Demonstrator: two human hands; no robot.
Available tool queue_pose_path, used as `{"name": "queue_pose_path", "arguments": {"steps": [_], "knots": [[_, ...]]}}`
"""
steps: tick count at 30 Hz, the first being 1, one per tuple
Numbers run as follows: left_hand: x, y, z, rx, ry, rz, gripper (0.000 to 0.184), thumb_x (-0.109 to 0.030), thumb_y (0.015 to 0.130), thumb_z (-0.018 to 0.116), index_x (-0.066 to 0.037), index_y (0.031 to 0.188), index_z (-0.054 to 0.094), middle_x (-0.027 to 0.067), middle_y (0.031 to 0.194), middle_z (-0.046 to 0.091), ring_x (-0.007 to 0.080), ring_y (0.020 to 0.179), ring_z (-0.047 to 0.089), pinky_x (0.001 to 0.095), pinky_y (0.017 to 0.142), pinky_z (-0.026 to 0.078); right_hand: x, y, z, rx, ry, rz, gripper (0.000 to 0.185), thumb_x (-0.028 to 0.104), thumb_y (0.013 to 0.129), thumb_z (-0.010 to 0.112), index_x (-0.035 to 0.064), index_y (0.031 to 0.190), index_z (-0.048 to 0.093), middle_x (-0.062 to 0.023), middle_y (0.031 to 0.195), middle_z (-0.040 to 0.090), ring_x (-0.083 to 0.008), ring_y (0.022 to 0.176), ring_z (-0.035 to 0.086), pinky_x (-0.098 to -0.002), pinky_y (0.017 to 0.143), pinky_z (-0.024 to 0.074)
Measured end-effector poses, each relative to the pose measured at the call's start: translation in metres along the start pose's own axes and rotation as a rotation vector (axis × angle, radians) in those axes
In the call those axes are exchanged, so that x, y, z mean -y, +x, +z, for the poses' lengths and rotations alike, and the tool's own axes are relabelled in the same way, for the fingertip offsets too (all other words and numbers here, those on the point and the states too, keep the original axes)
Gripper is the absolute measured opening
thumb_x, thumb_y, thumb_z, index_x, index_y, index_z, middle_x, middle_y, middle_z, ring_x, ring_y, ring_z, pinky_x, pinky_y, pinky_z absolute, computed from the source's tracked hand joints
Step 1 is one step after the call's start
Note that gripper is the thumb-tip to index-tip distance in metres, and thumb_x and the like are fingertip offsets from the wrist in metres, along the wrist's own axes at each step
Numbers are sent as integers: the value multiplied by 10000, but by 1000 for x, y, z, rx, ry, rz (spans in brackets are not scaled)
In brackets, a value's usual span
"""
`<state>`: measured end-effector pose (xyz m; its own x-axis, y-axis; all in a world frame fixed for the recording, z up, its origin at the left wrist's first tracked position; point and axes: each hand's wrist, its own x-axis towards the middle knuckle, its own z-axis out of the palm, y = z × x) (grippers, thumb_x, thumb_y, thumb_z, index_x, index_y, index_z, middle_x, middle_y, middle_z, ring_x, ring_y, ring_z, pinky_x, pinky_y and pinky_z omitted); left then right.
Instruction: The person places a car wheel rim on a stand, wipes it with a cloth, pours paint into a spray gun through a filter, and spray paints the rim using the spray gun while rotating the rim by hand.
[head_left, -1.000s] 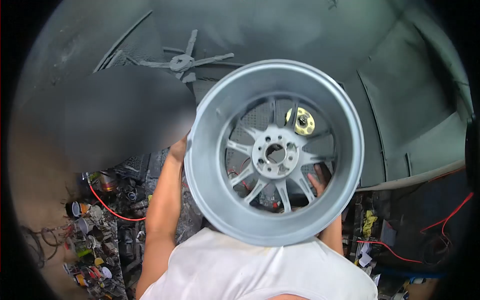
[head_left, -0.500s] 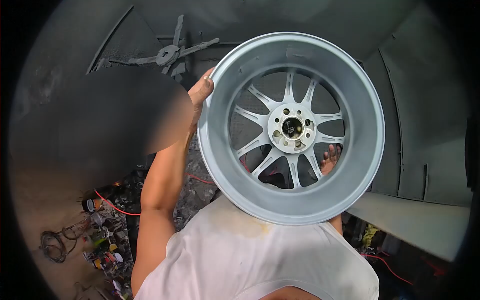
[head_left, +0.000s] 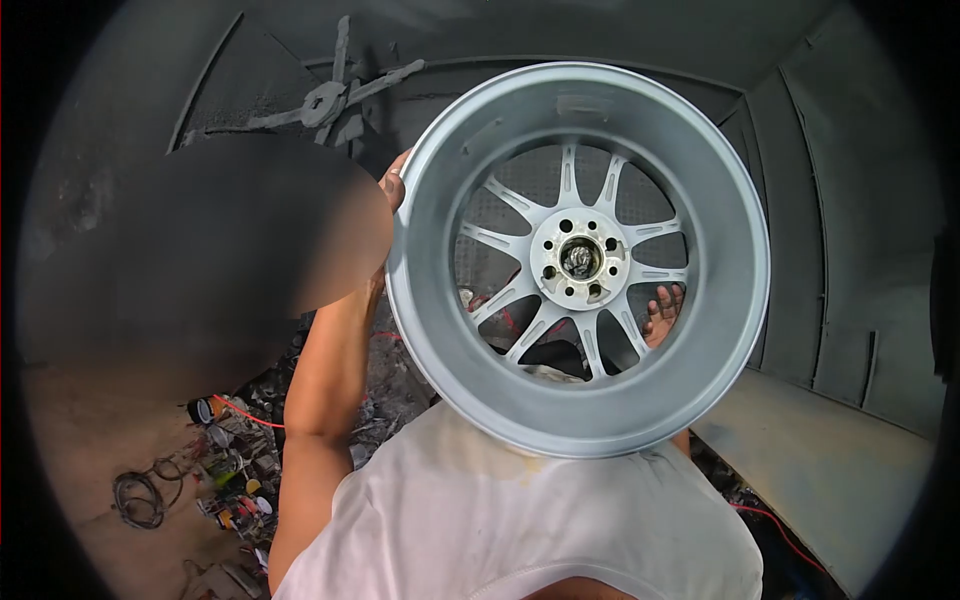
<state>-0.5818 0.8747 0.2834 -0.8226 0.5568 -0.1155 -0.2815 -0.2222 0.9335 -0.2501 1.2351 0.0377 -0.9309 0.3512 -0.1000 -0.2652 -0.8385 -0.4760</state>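
A silver-grey multi-spoke car wheel rim (head_left: 578, 425), without a tyre, is held up in front of my chest, its hollow barrel side facing me. My left hand (head_left: 394, 187) grips its outer edge at the left, partly covered by a blurred patch. My right hand (head_left: 663, 314) shows through the gap between the lower right spokes. Its fingers curl up at the far side of the rim, and its palm is hidden behind the barrel.
A grey-coated metal stand with several arms (head_left: 323, 104) is at the upper left. Cluttered cans and scraps (head_left: 240, 480), a coiled cable (head_left: 140, 500) and a red hose (head_left: 765, 515) lie below. A pale flat panel (head_left: 815, 460) is on the right. A dark blurred patch covers the left.
The rim has shifted slightly left in view, still in both hands. The surroundings have shifted too, with the metal stand moving up and left and the floor clutter moving right and down.
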Motion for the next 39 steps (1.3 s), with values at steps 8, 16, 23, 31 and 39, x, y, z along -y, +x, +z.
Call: {"name": "queue_pose_path", "arguments": {"steps": [8,16,23,31,39], "knots": [[-4,-13,10,6,-29,-38,916,-653,874,670,-13,1489,443,139,1361,584,233,1251,570,355,1063,461,-11,-5,5,-23,-11,-67,620,543,1033,428,110,1476,447,-105,1363,601,-234,1133,623,-377,835,555],[21,-42,-36,-80,-133,112,793,-581,1063,327,12,1578,226,233,1642,249,285,1539,218,385,1224,214,-40,-48,-9,-375,-433,-175,617,553,1034,426,95,1442,492,-102,1305,635,-212,1076,640,-355,801,547],[161,-215,-134,259,-93,-395,943,-642,927,548,-5,1564,271,175,1580,399,310,1453,378,477,1203,249,-197,-302,-164,-785,-1194,781,299,291,937,664,83,1139,738,-129,890,725,-245,866,687,-455,800,556],[237,-342,-123,820,10,-881,565,-405,980,628,6,1363,565,151,1313,637,216,1205,586,375,1025,444,-262,-485,-52,-394,-1375,847,510,487,940,622,14,1106,715,-198,880,716,-272,776,675,-438,694,534],[226,-284,-109,411,600,-398,146,-144,972,659,-21,1050,676,25,881,689,104,742,597,257,673,461,-126,-428,-137,-827,-1669,401,628,478,880,712,-27,1249,650,-244,1141,705,-385,1057,681,-439,907,530]]}}
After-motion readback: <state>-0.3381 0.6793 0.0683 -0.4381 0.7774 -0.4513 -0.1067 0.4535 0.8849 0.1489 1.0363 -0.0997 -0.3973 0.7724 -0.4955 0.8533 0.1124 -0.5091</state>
